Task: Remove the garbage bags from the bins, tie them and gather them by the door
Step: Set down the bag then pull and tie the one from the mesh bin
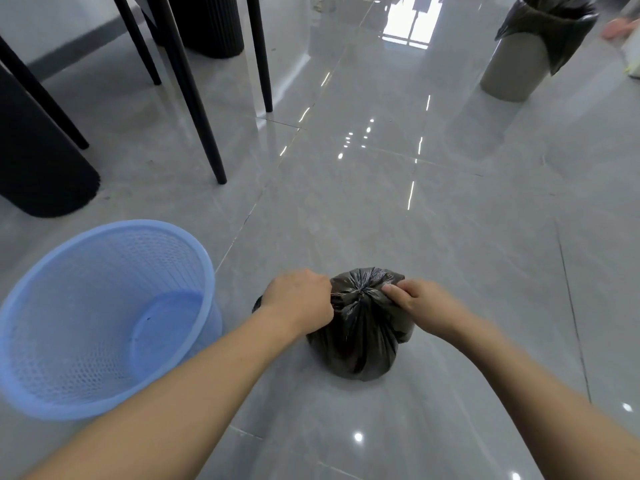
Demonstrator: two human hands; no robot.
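Bins stand at two ends of a glossy grey tiled floor (381, 209): a blue mesh basket (104, 317) at lower left, with no liner and nothing inside it, and a beige bin (512, 64) at upper right, lined with a black bag (550, 26) folded over its rim. What that far bin holds cannot be seen. Between them, just right of the blue basket, a full black garbage bag (363, 337) sits on the floor, its mouth gathered into a puckered knot. The left hand (301, 303) is curled tight around the plastic on one side of the knot; the right hand (415, 303) pinches the plastic on the other side between thumb and fingers. Black chair legs (194, 91) rise at upper left.
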